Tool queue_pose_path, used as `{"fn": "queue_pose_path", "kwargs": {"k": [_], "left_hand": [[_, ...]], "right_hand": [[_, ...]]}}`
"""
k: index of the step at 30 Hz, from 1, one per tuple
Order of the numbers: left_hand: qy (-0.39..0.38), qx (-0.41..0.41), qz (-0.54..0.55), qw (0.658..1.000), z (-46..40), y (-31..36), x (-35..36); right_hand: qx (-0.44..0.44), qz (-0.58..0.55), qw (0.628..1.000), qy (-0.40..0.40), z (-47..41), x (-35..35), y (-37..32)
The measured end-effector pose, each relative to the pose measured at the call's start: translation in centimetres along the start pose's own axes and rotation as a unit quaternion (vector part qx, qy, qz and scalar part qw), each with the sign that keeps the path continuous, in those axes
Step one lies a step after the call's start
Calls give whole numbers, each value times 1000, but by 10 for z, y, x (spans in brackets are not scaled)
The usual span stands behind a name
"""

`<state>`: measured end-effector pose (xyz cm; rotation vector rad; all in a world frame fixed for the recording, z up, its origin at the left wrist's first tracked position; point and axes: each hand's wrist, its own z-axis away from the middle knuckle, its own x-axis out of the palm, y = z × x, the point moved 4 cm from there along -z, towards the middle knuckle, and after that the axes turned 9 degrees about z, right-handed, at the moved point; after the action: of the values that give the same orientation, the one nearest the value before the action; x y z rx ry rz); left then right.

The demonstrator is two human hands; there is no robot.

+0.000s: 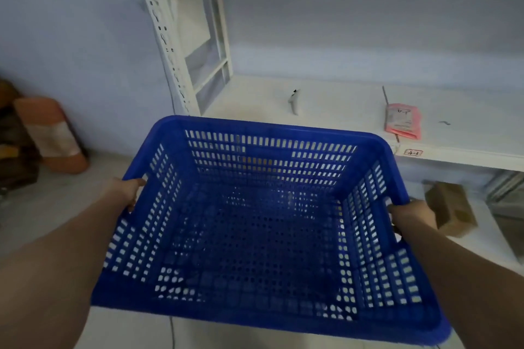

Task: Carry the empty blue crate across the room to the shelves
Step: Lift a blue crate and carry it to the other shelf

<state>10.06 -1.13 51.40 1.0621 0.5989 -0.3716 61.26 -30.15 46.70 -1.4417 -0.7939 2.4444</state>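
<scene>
I hold a blue perforated plastic crate (263, 224) in front of me, and nothing lies in it. My left hand (126, 191) grips its left rim. My right hand (411, 214) grips the right rim. The crate's far edge sits just before the front edge of the white shelves (326, 99), at about the height of the middle shelf board. A white slotted upright of the shelves rises at the crate's far left corner.
A small white tool (294, 100) and a pink packet (402, 121) lie on the shelf board. A brown cardboard box (450, 208) sits on the lower board at right. An orange roll (51, 133) leans against the left wall on the floor.
</scene>
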Motion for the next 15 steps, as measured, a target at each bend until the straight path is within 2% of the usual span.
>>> {"fn": "queue_pose_path", "kwargs": {"k": [7, 11, 15], "left_hand": [[-20, 8, -6, 1000, -62, 31, 22], [-50, 9, -11, 999, -128, 31, 41], [-61, 40, -21, 997, -138, 49, 53]], "right_hand": [[18, -2, 1000, -5, -26, 24, -38], [56, -13, 998, 7, -40, 42, -45], [85, -12, 996, 17, -36, 56, -59]]}}
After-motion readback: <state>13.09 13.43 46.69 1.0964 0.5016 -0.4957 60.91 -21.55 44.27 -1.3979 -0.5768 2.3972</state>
